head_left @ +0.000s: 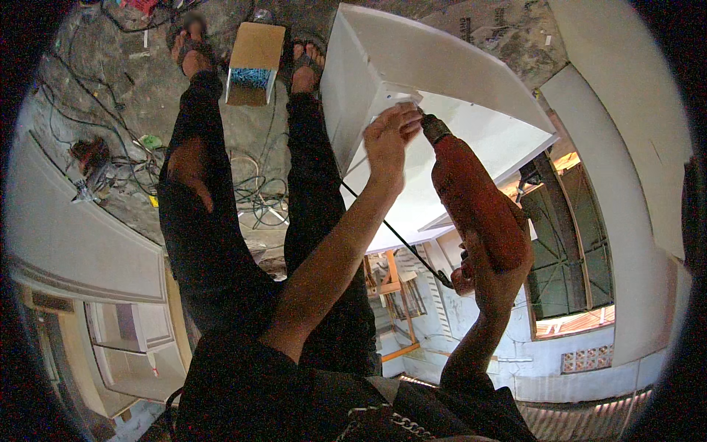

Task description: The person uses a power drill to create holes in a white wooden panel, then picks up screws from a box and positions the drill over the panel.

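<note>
A red power drill is in my right hand, which wraps round its grip. A black cord hangs from the drill's lower end. The drill's dark chuck points up and left, its tip against or very close to my left fingertips. My left hand is closed at the inner corner of a white panel box, by a small white piece there. What the left fingers pinch, if anything, is hidden. The box's open side faces me, and its white inner panel shows behind the drill.
An open cardboard box with many small blue pieces stands on the floor between my feet. Tangled cables and scraps lie on the concrete floor. White panels stand at the left and right.
</note>
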`<state>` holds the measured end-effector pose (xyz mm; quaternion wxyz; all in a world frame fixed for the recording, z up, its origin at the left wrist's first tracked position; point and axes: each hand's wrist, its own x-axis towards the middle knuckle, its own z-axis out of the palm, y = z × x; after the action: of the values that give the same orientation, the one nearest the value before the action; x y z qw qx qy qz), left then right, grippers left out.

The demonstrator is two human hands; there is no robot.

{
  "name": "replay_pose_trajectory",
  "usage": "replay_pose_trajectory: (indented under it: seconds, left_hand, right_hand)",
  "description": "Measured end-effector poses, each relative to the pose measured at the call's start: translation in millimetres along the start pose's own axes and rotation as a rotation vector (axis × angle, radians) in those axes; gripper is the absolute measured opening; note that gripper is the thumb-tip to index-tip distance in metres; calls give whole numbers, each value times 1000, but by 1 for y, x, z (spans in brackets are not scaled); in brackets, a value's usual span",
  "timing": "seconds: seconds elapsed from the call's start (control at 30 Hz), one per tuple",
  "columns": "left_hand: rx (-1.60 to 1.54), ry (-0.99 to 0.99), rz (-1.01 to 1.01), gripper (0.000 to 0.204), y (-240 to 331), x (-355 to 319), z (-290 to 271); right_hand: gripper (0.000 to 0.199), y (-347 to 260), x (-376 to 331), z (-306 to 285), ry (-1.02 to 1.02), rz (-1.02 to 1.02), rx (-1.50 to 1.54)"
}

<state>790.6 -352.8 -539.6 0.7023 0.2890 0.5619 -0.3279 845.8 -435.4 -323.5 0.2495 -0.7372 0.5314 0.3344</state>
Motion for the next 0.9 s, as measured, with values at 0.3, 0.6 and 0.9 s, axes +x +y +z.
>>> replay_pose_trajectory:
  seconds: [0.3, 0.6, 0.9]
  left_hand:
    - [1252, -197, 982, 51, 26, 37, -55]
    - [1138, -237, 1076, 55, 2, 53, -63]
    - [1134, -190, 1120, 54, 0, 56, -63]
  right_hand:
    - [61, 5, -4, 6, 33, -18, 67]
    - [58, 11, -8, 14, 78, 9, 62]
    - [55, 7, 0, 19, 64, -89, -46]
